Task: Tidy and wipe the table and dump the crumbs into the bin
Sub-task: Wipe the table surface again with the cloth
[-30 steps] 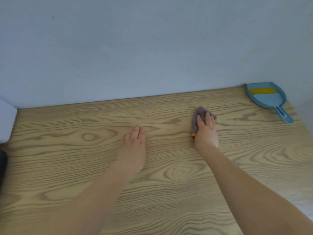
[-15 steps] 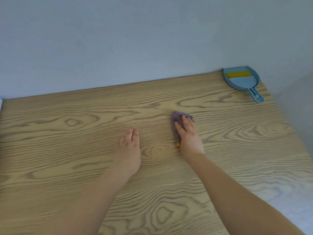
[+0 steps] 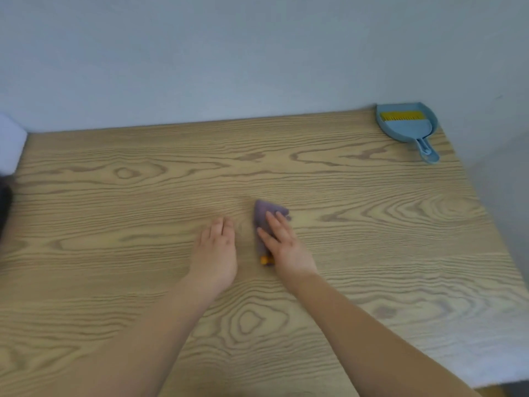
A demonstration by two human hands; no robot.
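Two hands lie on the wooden table (image 3: pixel 372 282), close to its middle. The right hand (image 3: pixel 282 245) presses flat, fingers straight and slightly spread, on a purple cloth (image 3: pixel 264 213) that pokes out beyond the fingertips; a small orange bit (image 3: pixel 264 259) shows at the heel of the hand, and I cannot tell what it is. Just to the left, the left hand (image 3: pixel 217 250) rests palm down on bare wood, fingers together, holding nothing.

Wiping looks to be the step in hand — no crumbs are clear enough to make out. A blue dustpan (image 3: pixel 408 126) with a yellow-bristled brush (image 3: pixel 400 115) inside sits well apart in the far right corner. No bin is in view. Next, I judge, the cloth needs steady downward pressure and a sweep across the unwiped wood, gathering any crumbs toward the dustpan.
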